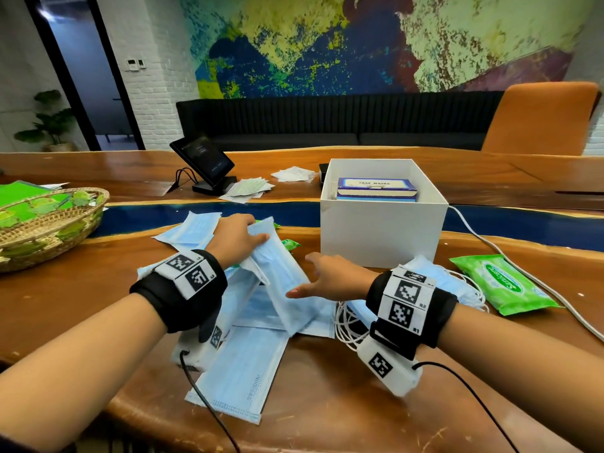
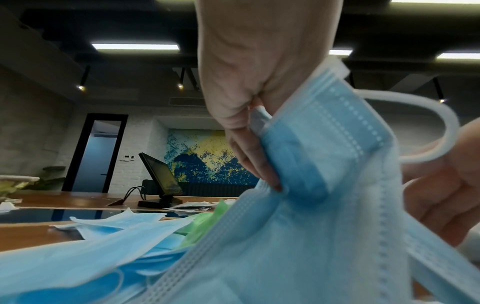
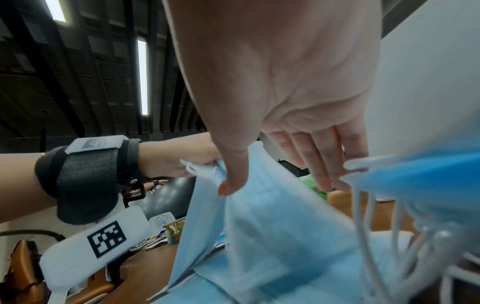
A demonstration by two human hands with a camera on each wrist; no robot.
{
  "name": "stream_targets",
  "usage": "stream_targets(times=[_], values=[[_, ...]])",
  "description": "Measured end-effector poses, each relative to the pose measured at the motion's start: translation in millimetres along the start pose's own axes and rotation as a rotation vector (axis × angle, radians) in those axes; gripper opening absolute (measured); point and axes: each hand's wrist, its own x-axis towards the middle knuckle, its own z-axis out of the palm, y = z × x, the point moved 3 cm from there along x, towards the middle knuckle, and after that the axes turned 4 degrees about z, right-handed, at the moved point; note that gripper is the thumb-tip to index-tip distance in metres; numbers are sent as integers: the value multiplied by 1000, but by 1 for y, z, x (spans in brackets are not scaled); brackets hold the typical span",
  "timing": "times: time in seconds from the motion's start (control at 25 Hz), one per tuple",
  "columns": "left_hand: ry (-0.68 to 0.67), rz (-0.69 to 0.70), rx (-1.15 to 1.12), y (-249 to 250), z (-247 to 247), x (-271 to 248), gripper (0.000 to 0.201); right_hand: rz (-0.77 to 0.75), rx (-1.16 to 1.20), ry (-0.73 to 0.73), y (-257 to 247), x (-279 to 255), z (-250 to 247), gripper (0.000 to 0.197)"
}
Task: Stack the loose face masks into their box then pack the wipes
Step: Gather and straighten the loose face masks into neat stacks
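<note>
Several loose blue face masks (image 1: 235,380) lie scattered on the wooden table in front of me. My left hand (image 1: 243,235) (image 2: 249,156) grips a bunch of these masks (image 1: 277,273) (image 2: 324,164) by its far end, tilted up off the pile. My right hand (image 1: 322,277) (image 3: 285,133), fingers straight, touches the near side of that bunch (image 3: 272,216). The blue face mask box (image 1: 376,188) sits inside a white open box (image 1: 382,237) just beyond my right hand. A green wipes pack (image 1: 505,284) lies right of it. More masks with white ear loops (image 1: 447,282) lie by my right wrist.
A wicker basket (image 1: 49,223) with green packets stands at the left. A tablet on a stand (image 1: 202,161) and loose papers (image 1: 248,189) lie behind the pile. A white cable (image 1: 523,273) runs along the right. A small green packet (image 1: 289,245) sits beside the white box.
</note>
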Motion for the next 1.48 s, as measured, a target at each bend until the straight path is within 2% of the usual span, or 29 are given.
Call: stream_targets(times=[0.08,0.2,0.32,0.44,0.48,0.56,0.64,0.72,0.8,0.88,0.92,1.0,1.12,1.28,1.36,1.48], values=[[-3,-39,-78,7,1,1,34,-6,84,27,2,0,-1,75],[-29,-44,-338,17,5,1,30,-10,190,85,4,3,-4,64],[-67,-42,-486,29,5,-3,29,-36,229,153,5,5,-10,46],[-162,-97,-690,41,3,-10,41,-74,279,235,6,6,-13,23],[-181,-132,-772,43,2,-12,45,-82,296,259,6,6,-14,22],[-217,-203,-916,46,2,-19,40,-90,381,263,6,5,-16,28],[-271,-239,-982,49,4,-23,32,-86,529,190,6,4,-17,38],[-295,-238,-1025,55,3,-26,30,-84,618,101,4,1,-19,58],[-307,-219,-1009,60,2,-24,35,-79,639,76,1,-3,-21,72],[-319,-227,-960,62,3,-20,43,-71,646,110,1,-7,-23,76],[-326,-237,-951,62,3,-20,41,-62,655,137,2,-8,-24,74],[-345,-232,-938,64,4,-21,24,-44,704,192,5,-8,-25,68],[-396,-111,-737,65,6,-21,32,-61,787,253,8,-10,-26,65],[-229,-36,-542,65,1,-17,43,-167,918,283,5,-14,-30,52],[-241,-32,-503,64,3,-16,45,-220,961,275,3,-18,-33,41],[-221,-36,-455,64,6,-17,26,-207,963,301,9,-19,-36,34]])
